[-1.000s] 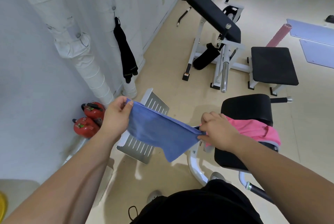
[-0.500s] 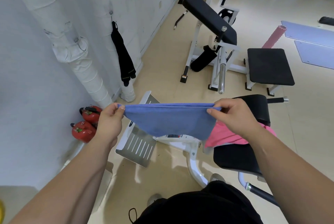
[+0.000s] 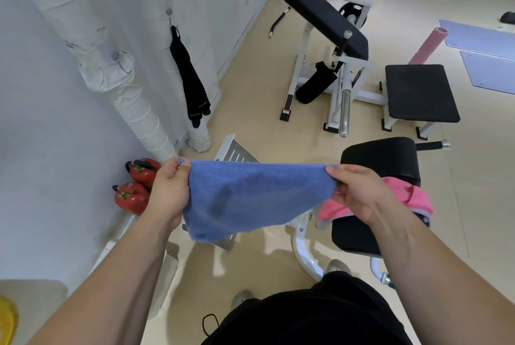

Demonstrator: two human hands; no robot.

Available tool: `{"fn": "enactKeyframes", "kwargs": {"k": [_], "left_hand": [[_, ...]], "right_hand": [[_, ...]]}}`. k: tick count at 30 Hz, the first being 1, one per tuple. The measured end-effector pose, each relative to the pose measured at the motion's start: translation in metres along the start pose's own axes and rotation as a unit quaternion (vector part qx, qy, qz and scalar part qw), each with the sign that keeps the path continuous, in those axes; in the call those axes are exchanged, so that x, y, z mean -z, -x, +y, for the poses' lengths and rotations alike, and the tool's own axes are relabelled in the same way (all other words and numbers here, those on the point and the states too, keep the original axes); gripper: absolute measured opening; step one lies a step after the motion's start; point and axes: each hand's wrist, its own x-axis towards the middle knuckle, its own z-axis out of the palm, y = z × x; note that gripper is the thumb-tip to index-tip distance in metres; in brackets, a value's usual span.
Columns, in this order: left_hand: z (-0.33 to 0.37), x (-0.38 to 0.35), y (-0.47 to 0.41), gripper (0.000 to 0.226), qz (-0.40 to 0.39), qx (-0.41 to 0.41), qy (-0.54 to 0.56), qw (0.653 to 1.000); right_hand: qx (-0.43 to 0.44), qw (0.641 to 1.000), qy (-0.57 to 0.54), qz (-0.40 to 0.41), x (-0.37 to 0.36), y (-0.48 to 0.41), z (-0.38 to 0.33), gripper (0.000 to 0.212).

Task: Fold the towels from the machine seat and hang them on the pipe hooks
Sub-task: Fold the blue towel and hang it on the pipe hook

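A blue towel (image 3: 250, 194) is stretched flat in the air between my hands, its top edge taut and level. My left hand (image 3: 170, 191) pinches its left corner and my right hand (image 3: 359, 191) pinches its right corner. A pink towel (image 3: 409, 197) lies on the black machine seat (image 3: 356, 236) just behind my right hand. A black towel (image 3: 189, 77) hangs from a hook (image 3: 168, 12) on the white wrapped pipe (image 3: 178, 46) at the wall. A second hook (image 3: 115, 55) sits on the nearer pipe (image 3: 133, 105) with nothing on it.
Two red kettlebells (image 3: 136, 186) stand on the floor by the wall. A metal footplate (image 3: 237, 152) lies below the blue towel. A white preacher bench (image 3: 328, 21) with a black stool pad (image 3: 420, 91) stands beyond, and a pink foam roller (image 3: 426, 45) and mats (image 3: 485, 52) are at the far right.
My right hand rose from beside the seat and moved right, pulling the sagging blue towel out taut and level. The towel now hangs lower and wider than half a second ago.
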Motion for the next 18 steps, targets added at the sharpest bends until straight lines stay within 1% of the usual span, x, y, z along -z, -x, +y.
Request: {"fn": "enactKeyframes", "kwargs": {"k": [2,5,6,8,12,16,18], "left_hand": [[-0.005,0.001,0.001,0.022,0.001,0.015,-0.003,1.000],[-0.011,-0.005,0.007,0.019,-0.007,0.030,0.001,1.000],[-0.013,-0.008,0.010,0.017,-0.008,0.036,0.008,0.999],[-0.018,-0.017,0.017,0.016,-0.003,0.048,0.017,0.999],[-0.023,-0.035,0.035,0.018,-0.016,0.057,0.029,0.998],[-0.013,-0.057,0.058,0.016,-0.039,0.061,0.067,0.995],[-0.010,-0.068,0.067,0.015,-0.050,0.043,0.069,0.995]], "right_hand": [[0.002,0.999,0.027,0.045,-0.005,-0.001,0.004,0.008],[0.051,0.986,0.076,0.137,-0.016,0.000,0.012,0.016],[0.072,0.981,0.093,0.154,-0.020,0.000,0.015,0.015],[0.105,0.973,0.128,0.163,-0.029,0.003,0.019,0.014],[0.148,0.965,0.172,0.134,-0.049,0.015,0.033,0.019],[0.194,0.948,0.245,0.059,-0.072,0.035,0.040,0.022],[0.214,0.943,0.252,0.023,-0.081,0.043,0.041,0.023]]}}
